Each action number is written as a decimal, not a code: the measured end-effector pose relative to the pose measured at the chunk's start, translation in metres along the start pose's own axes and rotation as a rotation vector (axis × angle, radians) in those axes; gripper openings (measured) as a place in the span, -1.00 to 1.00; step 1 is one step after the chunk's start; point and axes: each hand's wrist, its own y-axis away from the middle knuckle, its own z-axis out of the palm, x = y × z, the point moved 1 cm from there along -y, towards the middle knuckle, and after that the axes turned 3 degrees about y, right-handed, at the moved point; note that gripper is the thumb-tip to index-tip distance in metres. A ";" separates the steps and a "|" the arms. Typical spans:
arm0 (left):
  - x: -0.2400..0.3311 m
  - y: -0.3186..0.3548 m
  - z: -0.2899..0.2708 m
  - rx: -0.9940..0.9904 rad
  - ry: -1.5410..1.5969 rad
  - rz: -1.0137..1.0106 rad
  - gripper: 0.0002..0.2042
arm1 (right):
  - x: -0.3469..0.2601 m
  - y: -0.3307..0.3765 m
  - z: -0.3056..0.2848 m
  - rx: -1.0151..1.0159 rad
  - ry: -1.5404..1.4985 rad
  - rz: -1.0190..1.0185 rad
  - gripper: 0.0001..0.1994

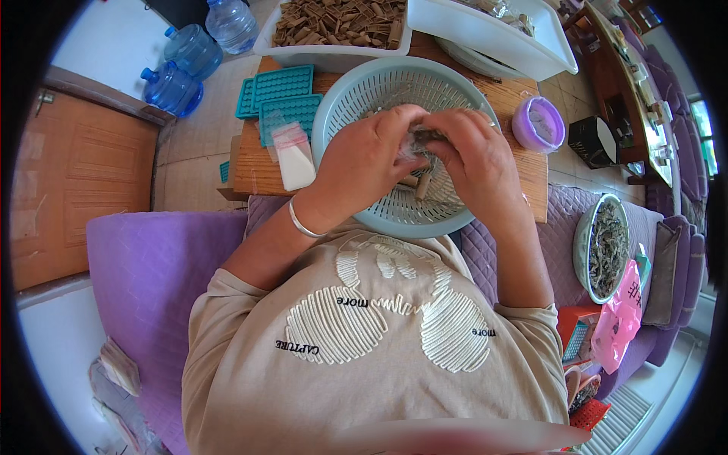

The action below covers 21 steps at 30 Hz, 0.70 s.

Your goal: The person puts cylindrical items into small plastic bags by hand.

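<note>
Both hands work close together above a round grey-green plastic colander point(327, 129). A small clear plastic bag point(413, 144) is pinched between them, crumpled and partly hidden by the fingers. My left hand point(371, 155), with a silver bangle at its wrist, closes on the bag's left side. On the other side, my right hand point(472, 152) curls its fingers over the bag, with its thumb pointing inward. Something dark shows near the right fingertips, too covered to name. Beneath the hands, a few brown tube-shaped pieces point(423, 186) lie in the colander.
Teal ridged trays point(284, 87) and a stack of small clear bags with white card point(296, 163) lie left of the colander. Behind stands a white bin point(334, 51) of brown pieces. A purple tub point(538, 123) is at right; a basin of dark dried material point(580, 250) rests on the sofa.
</note>
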 end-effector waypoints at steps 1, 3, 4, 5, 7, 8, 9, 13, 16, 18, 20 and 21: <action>0.003 -0.001 -0.003 0.012 0.025 -0.017 -0.46 | -0.001 0.000 0.001 0.055 -0.096 0.124 -0.70; 0.005 -0.001 -0.004 0.027 0.052 -0.035 -0.46 | -0.005 0.000 -0.001 0.103 -0.186 0.184 -0.73; 0.004 0.000 -0.002 0.029 0.142 -0.072 -0.46 | -0.006 -0.001 -0.002 0.152 -0.278 0.244 -0.76; 0.003 0.001 -0.001 0.032 0.231 -0.109 -0.46 | -0.004 -0.001 -0.002 0.150 -0.278 0.242 -0.76; 0.009 -0.002 -0.009 0.016 0.285 -0.134 -0.47 | 0.003 0.000 0.000 0.171 -0.147 0.029 -0.81; 0.011 -0.003 -0.011 -0.003 0.337 -0.157 -0.48 | 0.004 0.000 0.000 0.170 -0.147 0.029 -0.81; 0.010 -0.003 -0.011 -0.003 0.339 -0.158 -0.48 | 0.004 0.000 0.001 0.151 -0.163 0.020 -0.84; 0.001 -0.003 -0.007 0.020 0.435 -0.186 -0.53 | 0.001 0.001 0.001 0.073 -0.237 0.129 -0.87; -0.005 -0.003 -0.005 0.023 0.526 -0.218 -0.55 | -0.002 -0.001 0.001 0.064 -0.233 0.154 -0.83; -0.009 -0.003 -0.005 -0.013 0.575 -0.252 -0.55 | -0.002 -0.003 0.005 0.099 -0.205 0.110 -0.78; -0.013 -0.004 -0.005 -0.055 0.549 -0.232 -0.55 | 0.001 -0.005 0.007 0.132 -0.178 0.063 -0.73; -0.014 -0.005 -0.008 -0.057 0.549 -0.234 -0.55 | 0.003 -0.005 0.008 0.088 -0.171 0.017 -0.66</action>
